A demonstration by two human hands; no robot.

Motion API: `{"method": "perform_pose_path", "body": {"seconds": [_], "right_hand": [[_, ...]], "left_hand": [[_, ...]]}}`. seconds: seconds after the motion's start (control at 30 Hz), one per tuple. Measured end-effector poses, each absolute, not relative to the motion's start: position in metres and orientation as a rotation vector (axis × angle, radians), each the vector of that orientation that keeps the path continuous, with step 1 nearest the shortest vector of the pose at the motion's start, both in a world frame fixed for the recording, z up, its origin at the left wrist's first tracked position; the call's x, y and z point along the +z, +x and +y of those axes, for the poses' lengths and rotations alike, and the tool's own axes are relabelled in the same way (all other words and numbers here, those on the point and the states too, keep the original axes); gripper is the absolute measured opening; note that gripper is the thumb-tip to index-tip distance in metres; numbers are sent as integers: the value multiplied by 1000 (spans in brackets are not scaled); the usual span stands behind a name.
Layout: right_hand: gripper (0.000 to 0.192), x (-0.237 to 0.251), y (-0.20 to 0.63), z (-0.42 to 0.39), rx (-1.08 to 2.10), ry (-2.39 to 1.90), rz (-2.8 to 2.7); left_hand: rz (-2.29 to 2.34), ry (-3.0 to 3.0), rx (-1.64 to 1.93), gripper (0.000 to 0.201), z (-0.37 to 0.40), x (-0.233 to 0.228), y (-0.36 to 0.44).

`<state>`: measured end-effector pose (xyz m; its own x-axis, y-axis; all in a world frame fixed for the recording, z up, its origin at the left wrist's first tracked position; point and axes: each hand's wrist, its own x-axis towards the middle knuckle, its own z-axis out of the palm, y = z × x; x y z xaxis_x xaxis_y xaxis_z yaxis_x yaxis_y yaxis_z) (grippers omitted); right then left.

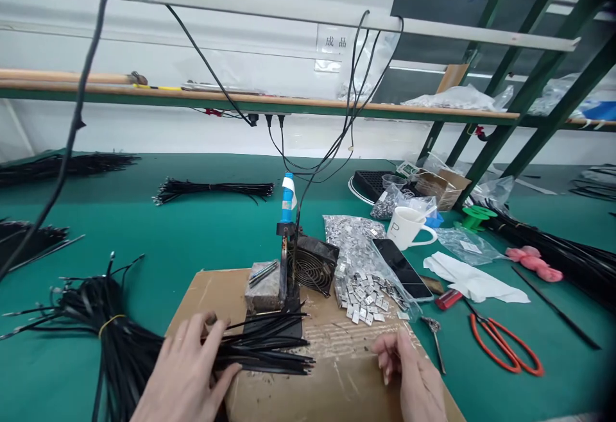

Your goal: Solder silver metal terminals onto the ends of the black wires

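1. The left hand (185,364) is at the near left of the cardboard sheet (356,387), its fingers grasping a bunch of black cables (272,345); the thumb is on the near side, the other fingers on the far side.
2. The cables' free ends fan out to the right of that hand, over the cardboard. Left of the hand, more black strands spread over the green table (231,236), bound by a yellow band (111,323); the hand hides whether they are the same lengths.
3. The right hand (409,371) is at the near right of the cardboard, fingers loosely bent and released, with nothing seen between them. It is well apart from the cables.
4. Just beyond the cable ends, a blue-handled tool (287,197) stands upright, between a grey block (264,288) on its left and a black fan (312,265) on its right.
5. Right of the fan, small metal pieces (366,299) spill near the mouth of a clear bag (353,233), with a phone (403,269) on its right side and a white mug (407,226) farther back.
6. At the right are orange-handled scissors (505,344) and a white cloth (474,278); at the far left, another tied cable bundle (214,189) lies flat.
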<state>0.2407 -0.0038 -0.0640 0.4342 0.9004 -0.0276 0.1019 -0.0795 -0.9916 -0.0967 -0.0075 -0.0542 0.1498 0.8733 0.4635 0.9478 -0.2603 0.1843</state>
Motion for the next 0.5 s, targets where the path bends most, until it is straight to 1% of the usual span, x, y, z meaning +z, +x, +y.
{"method": "perform_pose_path", "body": {"seconds": [0.07,0.1,0.13,0.17,0.3,0.33,0.43,0.5], "right_hand": [[80,-61,240,-5,874,-1535,-940],[79,-60,240,-5,882,-1546,-943],[79,-60,240,-5,887,-1557,-943],[79,-59,239,-5,890,-1567,-942],[82,-61,238,-3,904,-1595,-949],[82,-63,239,-2,912,-1599,-956],[80,-66,242,-1,921,-1604,-976],[77,-68,243,-2,909,-1602,-987]], "left_hand": [[-1870,-2276,-690,52,1,-46,-105],[-1894,-2311,-666,56,6,-42,-108],[-1915,-2362,-643,55,10,-38,-111],[-1930,-2421,-623,49,14,-34,-112],[-1926,-2639,-594,12,30,-26,-112],[-1908,-2684,-596,9,32,-27,-112],[-1828,-2791,-627,28,33,-34,-114],[-1787,-2774,-703,29,29,-42,-120]]}}
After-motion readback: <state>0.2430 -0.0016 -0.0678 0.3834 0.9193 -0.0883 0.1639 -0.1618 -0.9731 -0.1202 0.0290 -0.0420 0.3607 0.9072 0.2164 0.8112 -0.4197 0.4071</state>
